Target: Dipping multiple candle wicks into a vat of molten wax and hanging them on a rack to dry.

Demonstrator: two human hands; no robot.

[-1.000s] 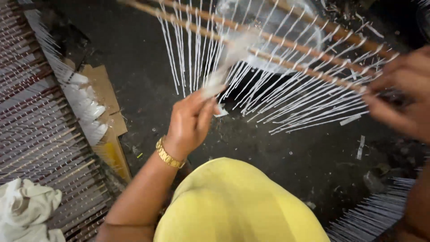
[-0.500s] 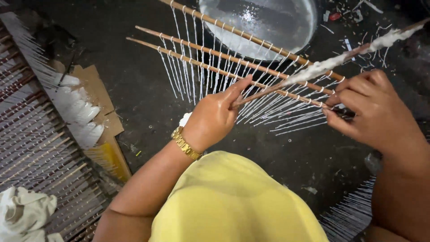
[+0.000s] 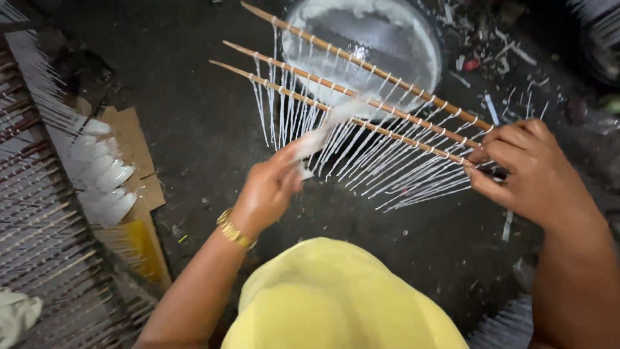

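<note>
Since half a second ago, her left hand (image 3: pixel 268 187) dropped, pinching hanging white strands (image 3: pixel 336 129); right hand (image 3: pixel 523 168) grips the wooden rods (image 3: pixel 361 97) between them. Tugging could snap strands.

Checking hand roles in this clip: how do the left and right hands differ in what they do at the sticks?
The right hand grips the ends of the three wooden sticks; the left hand touches only the hanging white strands. The left hand wears a gold bracelet; the right shows none. Both are bare.

The left hand (image 3: pixel 268 187) is motion-blurred; its fingers (image 3: pixel 298 155) blur into white strands (image 3: pixel 336 139).
</note>
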